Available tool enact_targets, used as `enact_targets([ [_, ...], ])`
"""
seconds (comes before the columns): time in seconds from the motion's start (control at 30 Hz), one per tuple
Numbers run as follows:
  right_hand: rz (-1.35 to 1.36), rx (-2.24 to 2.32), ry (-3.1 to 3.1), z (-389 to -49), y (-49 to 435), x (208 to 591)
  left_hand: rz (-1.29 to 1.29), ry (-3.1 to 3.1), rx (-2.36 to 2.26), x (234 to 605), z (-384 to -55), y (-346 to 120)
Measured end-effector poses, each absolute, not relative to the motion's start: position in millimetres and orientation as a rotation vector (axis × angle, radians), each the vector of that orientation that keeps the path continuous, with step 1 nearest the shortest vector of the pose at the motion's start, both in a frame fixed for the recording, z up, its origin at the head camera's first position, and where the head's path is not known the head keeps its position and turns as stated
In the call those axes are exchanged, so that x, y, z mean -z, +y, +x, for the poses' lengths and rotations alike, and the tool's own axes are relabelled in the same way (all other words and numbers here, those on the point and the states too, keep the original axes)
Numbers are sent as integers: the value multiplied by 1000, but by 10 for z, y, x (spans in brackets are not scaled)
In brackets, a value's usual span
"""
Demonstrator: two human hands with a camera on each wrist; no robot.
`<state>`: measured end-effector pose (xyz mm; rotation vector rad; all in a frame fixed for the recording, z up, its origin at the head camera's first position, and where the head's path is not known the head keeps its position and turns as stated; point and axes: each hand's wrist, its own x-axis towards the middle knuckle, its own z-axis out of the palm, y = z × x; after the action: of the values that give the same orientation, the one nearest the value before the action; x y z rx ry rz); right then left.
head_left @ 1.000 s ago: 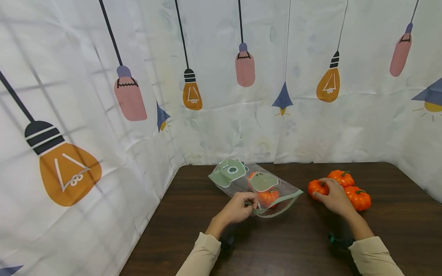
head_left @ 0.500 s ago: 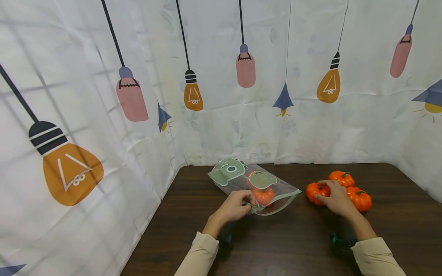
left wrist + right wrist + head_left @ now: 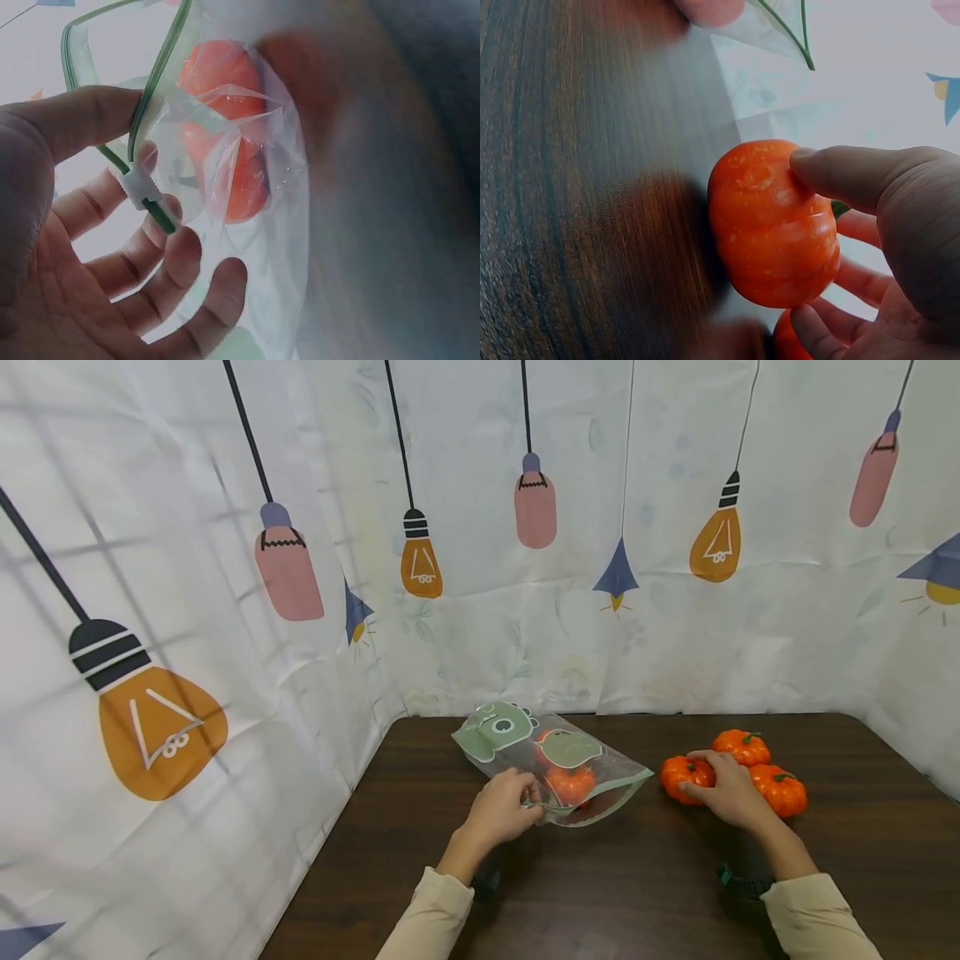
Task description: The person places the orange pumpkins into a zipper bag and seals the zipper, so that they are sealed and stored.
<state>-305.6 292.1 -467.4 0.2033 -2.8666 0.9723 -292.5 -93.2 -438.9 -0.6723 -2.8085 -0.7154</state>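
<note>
A clear zip bag (image 3: 480,739) with green animal prints lies on the table, its mouth toward the front right. Orange toy pumpkins (image 3: 570,785) show through its plastic. My left hand (image 3: 498,810) pinches the near corner of the mouth. In the left wrist view, the thumb presses the green zip strip (image 3: 156,82) beside a white slider (image 3: 136,185), other fingers behind. To the right, my right hand (image 3: 731,789) grips another orange pumpkin (image 3: 678,779) between thumb and fingers. Its ribbed underside faces the right wrist camera; the green stem is mostly hidden.
Two more pumpkins stand right by the right hand: one pumpkin behind (image 3: 742,746) and one pumpkin at the right (image 3: 783,792). The dark wooden table (image 3: 600,893) ends at a white curtain (image 3: 480,643) printed with lamps, at the back and sides.
The pumpkin in my right hand has shifted slightly left and toward me, away from the other two. My left hand and the bag's mouth have moved a little left.
</note>
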Motion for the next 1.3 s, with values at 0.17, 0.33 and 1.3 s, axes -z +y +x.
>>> enact_targets([
  [0.17, 231, -994, -2864, -3054, 2918, 4648, -648, -2816, 690, 4422, -2867, -959],
  [0.33, 258, -1019, -2866, -3035, 2916, 4655, -663, -2841, 710, 4480, -2818, -995],
  [1.3, 327, -1045, -2861, -2953, 2983, 4731, -740, -2900, 1133, 4493, -2887, -1062],
])
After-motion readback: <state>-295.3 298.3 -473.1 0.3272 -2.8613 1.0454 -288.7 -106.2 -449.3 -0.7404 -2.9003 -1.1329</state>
